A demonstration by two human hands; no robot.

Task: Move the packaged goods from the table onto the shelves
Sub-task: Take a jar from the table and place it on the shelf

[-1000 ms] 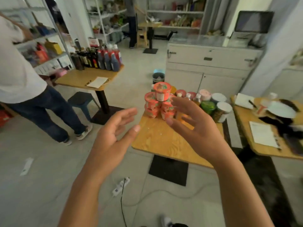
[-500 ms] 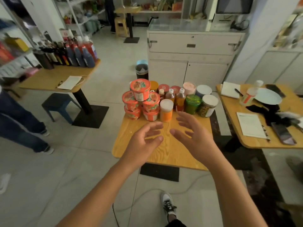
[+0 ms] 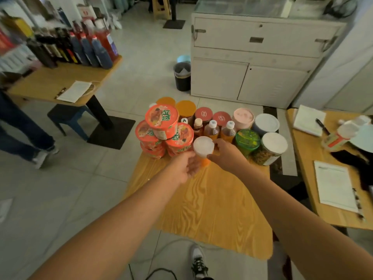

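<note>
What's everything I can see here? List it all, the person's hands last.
centre table: one, light wood, in front.
noodle cups: at least five, red-orange, stacked far left on it.
canister: one, orange, white lid, between the hands.
bottles: three, amber, behind the canister.
green jar: one, right of bottles.
white-lidded jar: one, table's right edge.
rear tubs: six, orange, red, pink, white lids, back row.
sauce bottles: many, dark, left table.
cabinet: one, white, behind.
bin: one, black, by cabinet.
left hand: holds canister's left side.
right hand: holds its right side.
</note>
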